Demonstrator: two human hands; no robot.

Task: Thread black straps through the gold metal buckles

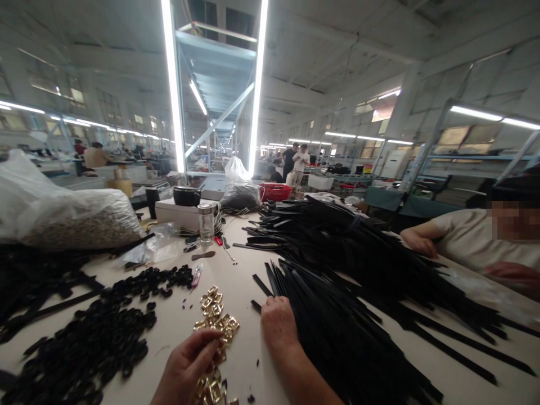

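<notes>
Head view looks down on a pale worktable (177, 320) where the left hand (188, 365), at about 6 o'clock in the frame, has its fingers curled in on the heap of gold metal buckles (217, 315); the fingertips look pinched on one buckle at the near end of the heap, though the grip itself is partly hidden. Those buckles are small, rigid and shiny, so they likely slip and clink against each other; each one seems best pinched across its frame bars, not its loose prong. At about 5 o'clock the right hand (278, 323) rests knuckles up at the edge of the big pile of black straps (350, 281), fingers bent under and out of sight, so whether they hold a strap I cannot tell. Those straps look thin, light and limp, apt to drag their neighbours along; a single end near the hand is probably the place to take one. Black loops (105, 332) lie heaped at 8 o'clock, a clear jar (206, 223) stands near 12, and another person's arm (426, 239) rests at 3 o'clock.
</notes>
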